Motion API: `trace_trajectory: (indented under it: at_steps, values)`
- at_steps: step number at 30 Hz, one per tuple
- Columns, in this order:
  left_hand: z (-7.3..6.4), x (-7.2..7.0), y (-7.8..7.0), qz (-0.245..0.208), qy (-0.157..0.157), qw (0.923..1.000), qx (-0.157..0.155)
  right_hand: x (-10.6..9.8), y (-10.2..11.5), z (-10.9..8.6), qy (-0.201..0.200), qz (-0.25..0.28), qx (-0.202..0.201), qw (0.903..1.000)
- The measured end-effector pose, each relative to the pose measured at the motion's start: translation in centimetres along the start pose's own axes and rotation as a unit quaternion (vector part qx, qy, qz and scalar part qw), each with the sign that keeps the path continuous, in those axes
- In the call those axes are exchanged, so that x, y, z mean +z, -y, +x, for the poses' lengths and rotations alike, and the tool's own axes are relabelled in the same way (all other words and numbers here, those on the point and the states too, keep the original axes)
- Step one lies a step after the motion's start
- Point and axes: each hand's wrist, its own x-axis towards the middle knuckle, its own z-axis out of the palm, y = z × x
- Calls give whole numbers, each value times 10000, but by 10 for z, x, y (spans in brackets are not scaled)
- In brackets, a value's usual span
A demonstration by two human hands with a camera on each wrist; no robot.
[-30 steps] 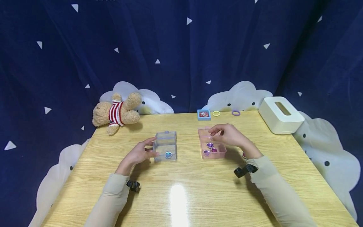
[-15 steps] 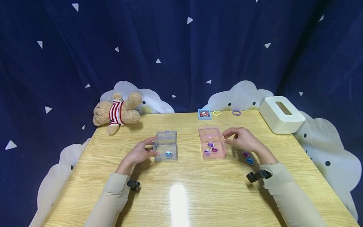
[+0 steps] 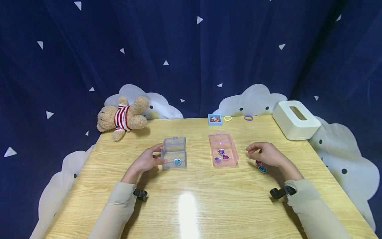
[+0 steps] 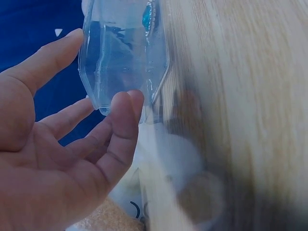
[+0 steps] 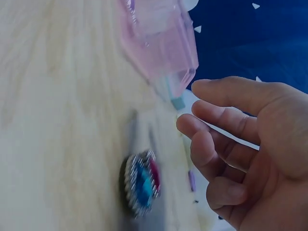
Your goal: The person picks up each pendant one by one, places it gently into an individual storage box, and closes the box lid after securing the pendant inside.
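My left hand [image 3: 146,160] touches the left side of a clear bluish plastic box [image 4: 125,53], thumb and fingers fairly straight against its edge. The box's lid stands up, and a light blue gem [image 3: 177,162] lies inside. My right hand [image 3: 265,153] hovers right of a pink plastic box [image 3: 232,161], fingers loosely bent, holding nothing. Two purple gems and a magenta gem [image 3: 225,157] lie in the pink box, whose lid is raised. Below the right hand, a teal-blue gem [image 5: 143,185] with a silvery beaded rim lies beside a magenta gem [image 5: 155,173], partly hidden in the head view.
A teddy bear [image 3: 122,118] in a striped shirt lies at the back left. Along the far edge are a small blue frame [image 3: 215,119], a yellow ring [image 3: 227,118] and a purple ring [image 3: 248,118]. A white tissue box [image 3: 295,121] stands back right.
My right hand has moved from over the pink box to the right and towards me, over the two loose gems. My left hand has stayed at the clear box.
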Motion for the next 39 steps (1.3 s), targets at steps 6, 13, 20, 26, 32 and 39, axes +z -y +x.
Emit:
trace_trajectory:
  at_steps: [6,13,20,26,32,39]
  values:
    - [0,0,0,-24,-7,10000,0,0,-13,-8,-15,47,152,9999]
    - [-1,1,-1,-62,-55,9999,-77,0,-24,-17,40,-39,180,9998]
    - [-1,0,0,-47,-39,10000,-66,0,-30,-21,-106,-479,300,9983]
    - [0,0,2,-25,-28,10000,-22,2,-30,-20,-83,-648,373,9972]
    - [0,0,2,7,-49,10000,-13,3,-31,-20,-150,-757,409,9962]
    - [1,0,1,35,-21,10000,-5,5,-34,-19,-233,-866,410,9951]
